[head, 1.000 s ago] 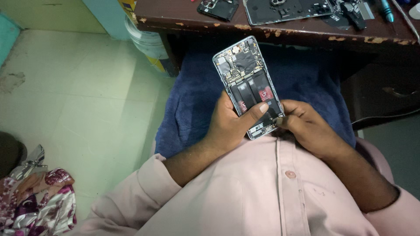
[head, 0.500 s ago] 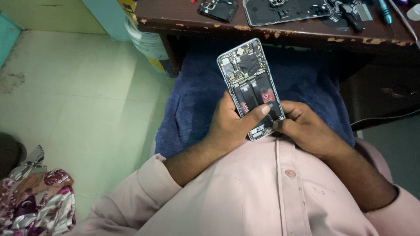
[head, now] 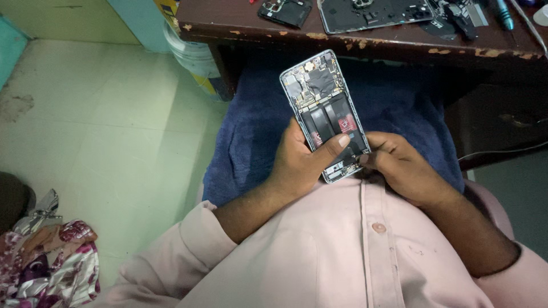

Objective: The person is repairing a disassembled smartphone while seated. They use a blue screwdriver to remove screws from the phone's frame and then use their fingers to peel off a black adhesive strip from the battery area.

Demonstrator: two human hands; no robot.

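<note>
Starting at the far left, there's a flowery cloth bunched up on the pale floor, and a white bucket further off by the desk leg.

The left hand is wrapped around the lower half of an opened phone, fingers curled behind it and the thumb laid across the front, pressing on the black battery area. So it's a closed, firm hold.

The phone sits over the lap, above a blue cloth, just in front of the pink shirt. Its long axis runs from near-right to far-left, top end tipped away toward the desk, insides facing up.

The right hand is tight against the phone's near right corner, fingers bunched up narrow. Can't tell if it's pinching anything.

On the worn brown desk up top lie a phone back cover and a smaller black part.
</note>
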